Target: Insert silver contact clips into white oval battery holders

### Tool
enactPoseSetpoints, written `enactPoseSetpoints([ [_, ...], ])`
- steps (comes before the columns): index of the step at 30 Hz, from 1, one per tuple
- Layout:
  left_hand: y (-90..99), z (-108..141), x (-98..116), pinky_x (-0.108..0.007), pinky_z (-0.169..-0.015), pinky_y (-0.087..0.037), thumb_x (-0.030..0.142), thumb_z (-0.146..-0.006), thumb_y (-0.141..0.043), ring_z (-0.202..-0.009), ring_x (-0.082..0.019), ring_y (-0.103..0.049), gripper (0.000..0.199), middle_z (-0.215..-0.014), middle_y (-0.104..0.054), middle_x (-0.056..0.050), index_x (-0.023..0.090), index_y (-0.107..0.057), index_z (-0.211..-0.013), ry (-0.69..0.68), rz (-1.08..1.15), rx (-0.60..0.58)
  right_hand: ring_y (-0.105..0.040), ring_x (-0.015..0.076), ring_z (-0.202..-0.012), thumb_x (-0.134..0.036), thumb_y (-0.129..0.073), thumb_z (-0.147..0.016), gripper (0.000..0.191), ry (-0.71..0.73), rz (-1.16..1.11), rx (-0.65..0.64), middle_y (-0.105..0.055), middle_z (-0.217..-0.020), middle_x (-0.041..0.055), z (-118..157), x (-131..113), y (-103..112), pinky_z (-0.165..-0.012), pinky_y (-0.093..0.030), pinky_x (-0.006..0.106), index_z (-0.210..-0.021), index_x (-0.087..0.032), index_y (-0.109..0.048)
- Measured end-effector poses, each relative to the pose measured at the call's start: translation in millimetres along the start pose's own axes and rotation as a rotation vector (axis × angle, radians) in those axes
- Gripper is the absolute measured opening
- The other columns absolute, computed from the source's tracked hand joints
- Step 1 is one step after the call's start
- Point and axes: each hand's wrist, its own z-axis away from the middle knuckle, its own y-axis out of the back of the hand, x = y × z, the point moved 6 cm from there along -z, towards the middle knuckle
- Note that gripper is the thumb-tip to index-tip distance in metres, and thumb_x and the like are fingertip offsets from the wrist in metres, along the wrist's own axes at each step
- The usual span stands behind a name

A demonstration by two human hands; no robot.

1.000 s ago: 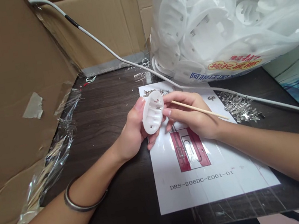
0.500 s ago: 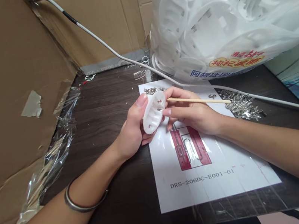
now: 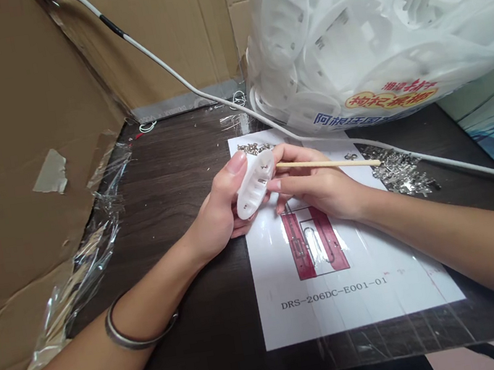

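Note:
My left hand [image 3: 217, 215] grips a white oval plastic piece [image 3: 255, 187] by its left edge, thumb on top, tilted above a printed sheet [image 3: 315, 321]. Slots and small metal bits show in the piece. My right hand [image 3: 317, 183] is closed around a thin wooden stick [image 3: 332, 164], whose far end points right. Its fingertips touch the right edge of the white piece. Behind the piece lies a small heap of metal parts [image 3: 251, 148]. A larger pile of metal parts [image 3: 407, 172] lies beyond my right forearm.
A large clear bag of white plastic pieces [image 3: 347, 50] fills the back right. A white cable [image 3: 186, 82] crosses the table diagonally. Cardboard walls [image 3: 177, 39] stand at the left and back, with crumpled clear tape [image 3: 109, 200] along the left edge.
The white piece has tilted slightly in my left hand. The far end of the stick has risen a little. Both hands keep their hold.

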Motion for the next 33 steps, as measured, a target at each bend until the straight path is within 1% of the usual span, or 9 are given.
enactPoseSetpoints([
  [3, -1.8, 0.0, 0.4, -0.023, -0.03, -0.013, 0.08, -0.086, -0.051, -0.036, -0.005, -0.021, 0.063, -0.05, -0.035, 0.004, 0.019, -0.055, -0.071, -0.008, 0.005, -0.033, -0.071, 0.0111, -0.074, -0.016, -0.085, -0.083, 0.023, -0.009, 0.0, 0.013, -0.072, -0.081, -0.0011, 0.4, 0.0, 0.0, -0.059, -0.061, 0.02, -0.087, -0.018, -0.062],
  [5, -2.5, -0.5, 1.6, -0.023, -0.03, -0.014, 0.077, -0.088, -0.052, -0.036, -0.005, -0.023, 0.06, -0.051, -0.039, 0.003, 0.019, -0.053, -0.071, -0.02, -0.004, -0.031, -0.072, 0.0114, -0.074, -0.014, -0.086, -0.08, 0.025, -0.017, -0.001, 0.018, -0.073, -0.08, -0.0012, 0.2, 0.3, 0.4, -0.059, -0.061, 0.02, -0.086, -0.018, -0.062],
  [11, -3.8, -1.9, 5.5, -0.022, -0.032, -0.028, 0.085, -0.09, -0.037, -0.039, -0.006, -0.033, 0.07, -0.058, -0.048, 0.0, 0.019, -0.055, -0.074, -0.06, -0.034, 0.037, -0.073, 0.0114, -0.072, -0.02, -0.087, -0.082, 0.025, 0.006, -0.027, 0.043, -0.073, -0.077, -0.0014, -2.1, -0.3, 3.0, -0.059, -0.063, 0.021, -0.084, -0.018, -0.062],
  [15, -0.9, 0.0, 2.4, -0.022, -0.034, -0.029, 0.083, -0.093, -0.032, -0.039, -0.007, -0.033, 0.071, -0.052, -0.042, 0.001, 0.02, -0.051, -0.066, -0.072, -0.08, 0.097, -0.073, 0.0113, -0.07, -0.021, -0.088, -0.081, 0.025, 0.016, -0.034, 0.061, -0.074, -0.076, -0.0012, -2.7, -0.1, 3.2, -0.06, -0.064, 0.021, -0.083, -0.017, -0.063],
  [20, 3.1, 1.9, -2.5, -0.023, -0.035, -0.027, 0.079, -0.095, -0.034, -0.041, -0.008, -0.033, 0.07, -0.05, -0.039, 0.001, 0.019, -0.053, -0.065, -0.074, -0.085, 0.166, -0.073, 0.0126, -0.071, -0.022, -0.088, -0.08, 0.026, 0.012, -0.012, 0.075, -0.073, -0.077, -0.0009, -2.9, 0.6, 4.1, -0.061, -0.065, 0.023, -0.084, -0.018, -0.063],
  [23, 2.1, 1.9, -2.4, -0.024, -0.035, -0.025, 0.079, -0.095, -0.033, -0.04, -0.008, -0.031, 0.07, -0.049, -0.037, 0.001, 0.02, -0.05, -0.062, -0.065, -0.076, 0.167, -0.072, 0.0123, -0.071, -0.023, -0.088, -0.079, 0.026, 0.005, 0.0, 0.079, -0.072, -0.078, -0.0015, -2.8, 0.7, 4.3, -0.062, -0.064, 0.023, -0.084, -0.019, -0.062],
  [27, -0.5, 1.9, 0.5, -0.024, -0.037, -0.022, 0.08, -0.094, -0.035, -0.041, -0.007, -0.029, 0.07, -0.049, -0.036, 0.002, 0.019, -0.053, -0.063, -0.061, -0.092, 0.14, -0.072, 0.0124, -0.073, -0.023, -0.087, -0.08, 0.026, 0.012, 0.006, 0.072, -0.072, -0.078, -0.0012, -2.5, 0.4, 3.6, -0.062, -0.064, 0.023, -0.086, -0.019, -0.062],
  [30, -0.2, 2.2, 2.3, -0.024, -0.038, -0.022, 0.077, -0.094, -0.039, -0.042, -0.007, -0.029, 0.067, -0.048, -0.036, 0.002, 0.019, -0.053, -0.063, -0.064, -0.121, 0.151, -0.072, 0.0127, -0.073, -0.023, -0.087, -0.08, 0.026, 0.011, 0.011, 0.069, -0.072, -0.078, -0.0011, -2.2, 0.9, 3.5, -0.062, -0.064, 0.023, -0.086, -0.019, -0.061],
  [33, 0.7, 1.9, 2.0, -0.024, -0.039, -0.023, 0.075, -0.096, -0.037, -0.042, -0.008, -0.03, 0.067, -0.048, -0.037, 0.002, 0.019, -0.054, -0.064, -0.07, -0.143, 0.16, -0.072, 0.013, -0.073, -0.022, -0.086, -0.081, 0.026, 0.008, 0.008, 0.074, -0.072, -0.078, -0.0008, -1.8, 1.0, 3.5, -0.062, -0.064, 0.023, -0.086, -0.019, -0.061],
])
